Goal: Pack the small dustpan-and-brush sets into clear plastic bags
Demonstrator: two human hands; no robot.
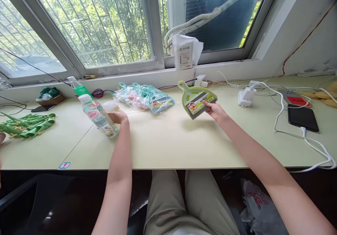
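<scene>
My right hand grips a green dustpan and brush set by its lower right side, holding it just over the table with its looped handle toward the window. My left hand is at the right side of a clear bottle with a white cap, which leans to the left. A pale rounded item shows behind that hand, and its fingers are mostly hidden. Between my hands, farther back, lie teal and pink dustpan sets in clear plastic wrapping.
Green stalk-like pieces lie at the left, near part of another person's hand. A green-labelled bottle stands behind. A white adapter, cables and a black phone occupy the right. A box stands on the sill.
</scene>
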